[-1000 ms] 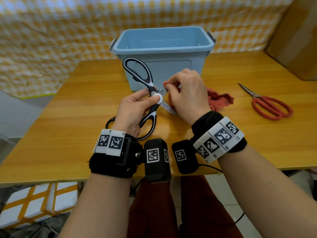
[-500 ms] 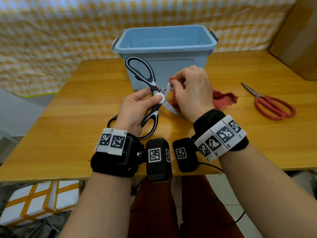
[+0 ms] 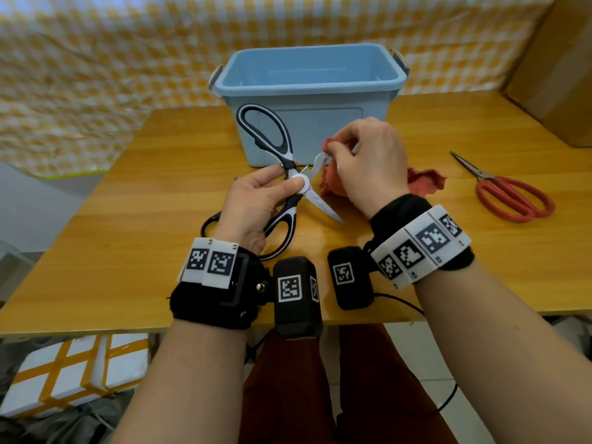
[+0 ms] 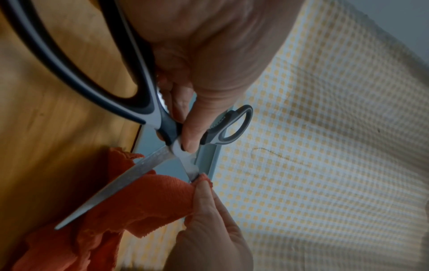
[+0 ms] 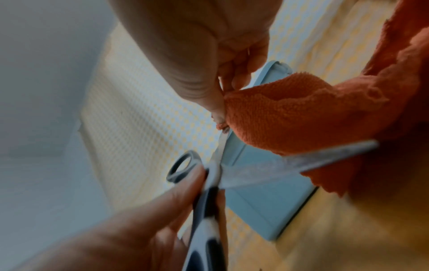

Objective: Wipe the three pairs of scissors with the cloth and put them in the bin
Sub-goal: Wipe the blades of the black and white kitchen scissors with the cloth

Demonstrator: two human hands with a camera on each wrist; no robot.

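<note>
Wooden table (image 3: 134, 219): carries all items listed below.

Light blue rectangular plastic bin (image 3: 307, 91): at the far middle of the table, open top, interior bare where visible.

Large black-and-white-handled kitchen scissors (image 3: 290, 174): held above the table in front of the bin, blades spread wide apart. One handle loop raised toward the bin, the other low near the left wrist. One blade angled down and toward the right wrist, tip free; other blade angled up into the cloth.

Red-handled scissors with steel blades (image 3: 509, 193): flat on the table, well apart to the right, blades closed, tips pointing away toward the far edge.

Orange-red terry cloth (image 3: 426, 182): bunched under and behind the right hand, one end trailing on the table, the other folded over the upper blade.

Left hand (image 3: 253, 206): fingers curled, thumb pressed flat on the white pivot disc, remaining fingers behind the pivot and lower handle. Firm pinch at the joint, confirmed in the left wrist view (image 4: 190, 135).

Right hand (image 3: 368, 161): fingers curled tight, thumb and forefinger pinching the cloth around the upper blade partway along its length. In the right wrist view, thumb tip (image 5: 216, 108) against the cloth fold (image 5: 290, 110), bare blade emerging just below the pinch.

Dark scissor handle (image 3: 209, 224): partly visible on the table beneath the left hand; remainder hidden.
</note>
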